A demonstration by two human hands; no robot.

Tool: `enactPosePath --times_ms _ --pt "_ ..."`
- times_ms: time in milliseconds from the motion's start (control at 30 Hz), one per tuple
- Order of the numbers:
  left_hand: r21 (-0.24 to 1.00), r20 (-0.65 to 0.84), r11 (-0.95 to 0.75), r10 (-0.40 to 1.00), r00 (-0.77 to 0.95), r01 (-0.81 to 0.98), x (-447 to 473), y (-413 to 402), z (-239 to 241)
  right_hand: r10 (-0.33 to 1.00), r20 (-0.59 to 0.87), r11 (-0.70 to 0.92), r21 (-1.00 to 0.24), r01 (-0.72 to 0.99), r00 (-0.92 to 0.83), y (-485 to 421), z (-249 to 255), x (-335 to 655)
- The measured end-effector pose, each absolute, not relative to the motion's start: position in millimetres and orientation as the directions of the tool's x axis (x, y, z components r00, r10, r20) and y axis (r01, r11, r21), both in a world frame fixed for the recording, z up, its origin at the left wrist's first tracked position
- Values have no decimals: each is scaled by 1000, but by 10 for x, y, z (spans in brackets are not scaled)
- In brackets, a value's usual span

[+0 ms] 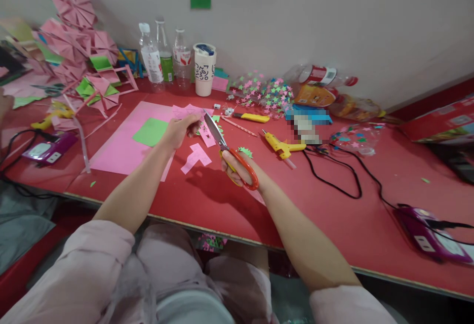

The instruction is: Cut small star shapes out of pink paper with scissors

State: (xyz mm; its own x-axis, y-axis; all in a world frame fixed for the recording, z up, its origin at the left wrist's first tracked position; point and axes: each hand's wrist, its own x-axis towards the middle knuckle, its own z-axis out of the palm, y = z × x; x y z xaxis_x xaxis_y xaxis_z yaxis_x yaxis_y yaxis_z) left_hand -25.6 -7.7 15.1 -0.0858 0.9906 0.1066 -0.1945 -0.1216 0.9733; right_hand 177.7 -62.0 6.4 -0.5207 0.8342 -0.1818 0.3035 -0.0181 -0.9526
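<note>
On the red worktop (333, 225) strewn with scraps, mid-frame, the left hand (180, 130) pinches a pink paper strip (206, 137) aloft so the orange-handled scissors (225, 148), gripped by the right hand (232, 168), reach its edge.

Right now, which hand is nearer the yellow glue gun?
Right. The right hand, gripping scissors, is beside the glue gun; the left hand holds pink paper farther away.

Premises are presenting as a paper-craft workshop: a red worktop (333, 225) is carrying folded pink paper fans (74, 5), cut paper stars (264, 92), a yellow glue gun (283, 145), scissors (225, 147) and coloured sheets (118, 151)
</note>
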Motion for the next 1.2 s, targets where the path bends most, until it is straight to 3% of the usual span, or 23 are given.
enactPosePath --times_ms 467,867,1200 --pt "966 156 -172 983 -97 -192 -299 -73 181 838 -203 -42 -949 312 -507 -649 129 1752" --pt "970 111 -142 981 -162 -195 -166 -82 110 887 -235 -118 -948 295 -397 -702 97 1646" --pt "961 141 -173 977 -158 -216 -56 -109 79 903 -159 -64 -968 243 -398 -774 78 1601"
